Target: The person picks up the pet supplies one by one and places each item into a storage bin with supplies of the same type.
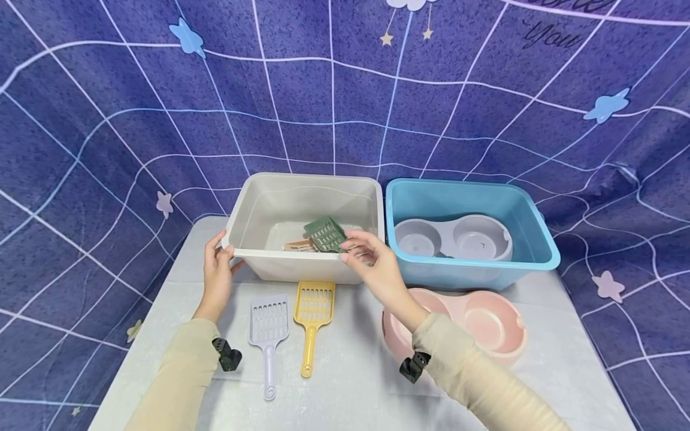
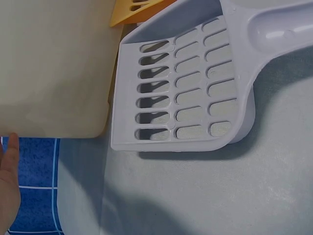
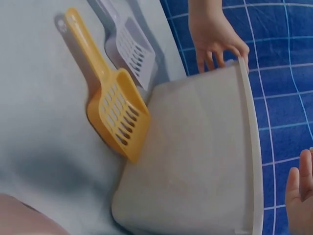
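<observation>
In the head view my left hand (image 1: 217,269) grips the front left corner of a light grey bin (image 1: 302,263), thumb over the rim. My right hand (image 1: 377,263) is over the same bin's front right rim, fingertips right at a dark green slotted litter scoop (image 1: 326,233). The right wrist view shows its thumb and fingers (image 3: 305,171) extended and apart, with no handle visible in the palm. Beneath the green scoop lies a peach slotted scoop (image 1: 299,246), partly hidden. On the table before the bin lie a lavender litter scoop (image 1: 269,323) and a yellow one (image 1: 315,305).
Right of the grey bin stands a blue bin (image 1: 463,272) with a grey double pet bowl (image 1: 482,236) inside. A pink double bowl (image 1: 493,323) sits in front of it, partly under my right forearm. A blue patterned curtain (image 1: 302,90) hangs behind the table.
</observation>
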